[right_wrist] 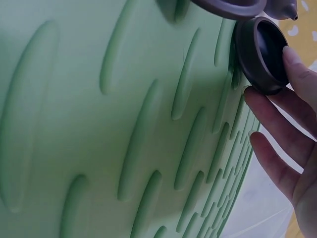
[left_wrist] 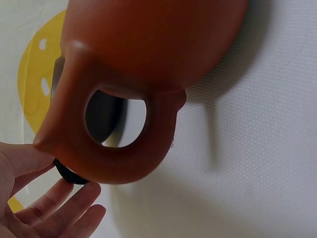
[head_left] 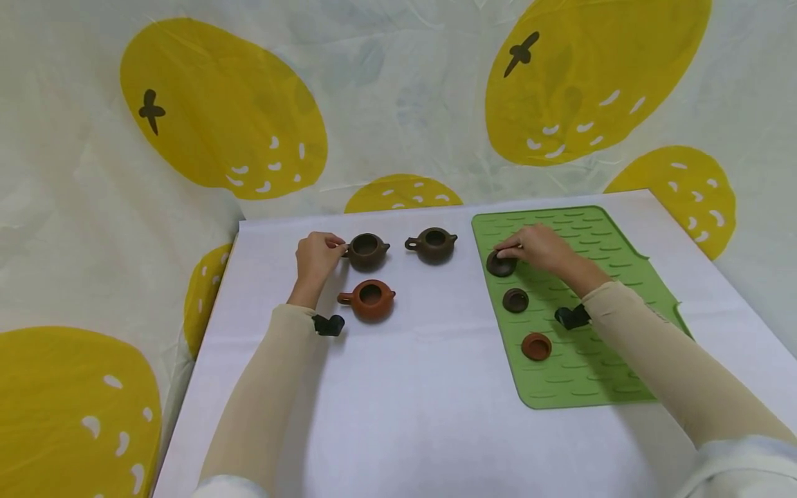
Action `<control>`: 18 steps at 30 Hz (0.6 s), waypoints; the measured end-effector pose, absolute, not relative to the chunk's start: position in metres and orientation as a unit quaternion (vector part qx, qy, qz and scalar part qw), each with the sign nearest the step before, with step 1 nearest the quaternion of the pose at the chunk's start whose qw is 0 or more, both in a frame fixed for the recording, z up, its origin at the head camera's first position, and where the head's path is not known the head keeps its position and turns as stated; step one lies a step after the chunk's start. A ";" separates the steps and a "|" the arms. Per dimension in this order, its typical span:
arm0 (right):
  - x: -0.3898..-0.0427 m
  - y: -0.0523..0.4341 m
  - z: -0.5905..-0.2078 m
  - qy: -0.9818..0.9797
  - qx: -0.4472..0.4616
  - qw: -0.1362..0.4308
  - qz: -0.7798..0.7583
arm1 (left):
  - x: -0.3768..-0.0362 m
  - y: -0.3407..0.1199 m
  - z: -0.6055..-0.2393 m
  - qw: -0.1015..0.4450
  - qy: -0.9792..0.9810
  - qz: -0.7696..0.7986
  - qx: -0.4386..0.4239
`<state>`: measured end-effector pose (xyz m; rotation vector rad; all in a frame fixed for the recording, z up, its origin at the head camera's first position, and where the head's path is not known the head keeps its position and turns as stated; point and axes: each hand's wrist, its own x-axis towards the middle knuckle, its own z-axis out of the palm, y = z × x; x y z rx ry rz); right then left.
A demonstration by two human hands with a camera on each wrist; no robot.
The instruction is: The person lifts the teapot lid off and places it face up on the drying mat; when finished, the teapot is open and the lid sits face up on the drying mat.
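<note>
My left hand [head_left: 338, 247] pinches the handle of a dark brown teapot [head_left: 366, 251] at the table's back left; in the left wrist view that dark handle [left_wrist: 68, 173] sits between thumb and fingers [left_wrist: 59, 208]. An orange-red teapot [head_left: 370, 300] [left_wrist: 148, 59] stands just in front of it, and a second dark teapot [head_left: 432, 245] to its right. All three teapots are lidless. My right hand [head_left: 507, 254] [right_wrist: 271, 74] grips a dark brown lid [head_left: 500, 265] [right_wrist: 260, 49] by its rim on the green mat [head_left: 598, 277] [right_wrist: 124, 124].
Two more lids lie on the mat nearer me: a dark one [head_left: 515, 300] and an orange-red one [head_left: 536, 346]. The white table [head_left: 405, 415] ends at left and right edges beside a yellow-patterned cloth [head_left: 218, 111].
</note>
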<state>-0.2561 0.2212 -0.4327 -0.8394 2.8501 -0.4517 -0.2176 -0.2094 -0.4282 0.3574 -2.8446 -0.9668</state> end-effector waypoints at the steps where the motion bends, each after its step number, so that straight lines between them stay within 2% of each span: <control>1: -0.256 0.221 -0.432 0.946 -0.277 0.070 -0.150 | -0.218 -0.209 -0.428 0.057 -0.939 -0.319 0.118; 18: -0.244 0.224 -0.427 0.944 -0.268 0.067 -0.183 | -0.217 -0.210 -0.429 0.056 -0.938 -0.323 0.117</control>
